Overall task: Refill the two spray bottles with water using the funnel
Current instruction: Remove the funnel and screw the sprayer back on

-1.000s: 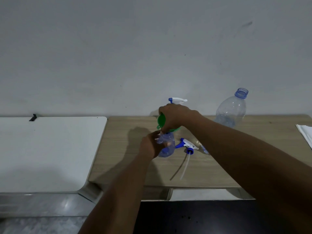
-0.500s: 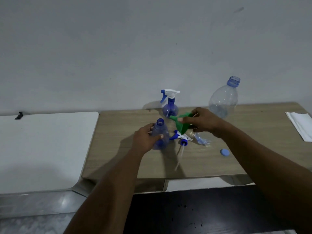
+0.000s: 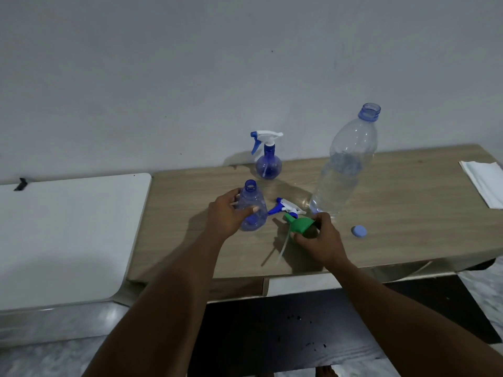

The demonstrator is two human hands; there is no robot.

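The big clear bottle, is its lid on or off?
Off. The big clear bottle stands with its neck open at the top, and a blue cap lies on the table beside it.

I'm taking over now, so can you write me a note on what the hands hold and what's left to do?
Left hand grips the open spray bottle, upright on the table.
Right hand holds the green funnel beside the loose sprayer head.
Uncapped water bottle and blue cap: to the right.
Second spray bottle, sprayer on: at the back.
Done: one sprayer off; fill levels unclear.
Left: probably filling, then refitting sprayers.
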